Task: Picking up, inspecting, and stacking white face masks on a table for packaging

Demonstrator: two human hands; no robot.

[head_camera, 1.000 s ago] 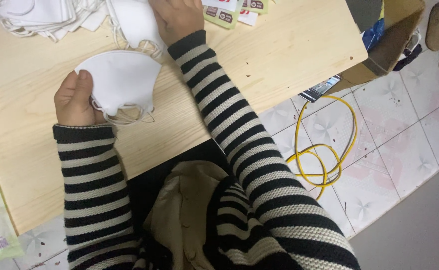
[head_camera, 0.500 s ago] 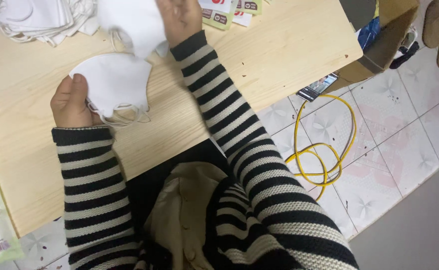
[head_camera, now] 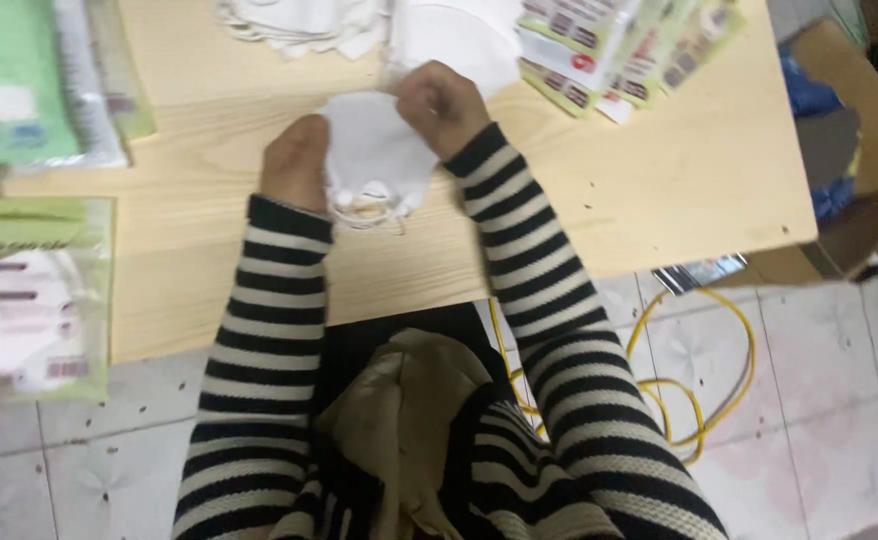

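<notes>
— What have you got in your hands?
— Your left hand (head_camera: 294, 165) and right hand (head_camera: 441, 105) both pinch one white folded mask (head_camera: 374, 155) over the wooden table (head_camera: 609, 200), straps dangling.
— And beyond?
— A loose mask pile (head_camera: 299, 25) unbagged; printed packets (head_camera: 609, 45) wait nearby.

mask (head_camera: 374, 160): edges hidden under both hands
mask pile (head_camera: 299, 25): cut off by top edge
green packets (head_camera: 19, 90): blurred, cut off at left
box (head_camera: 849, 150): cut off at right
bench (head_camera: 659, 190): far side out of view
</notes>
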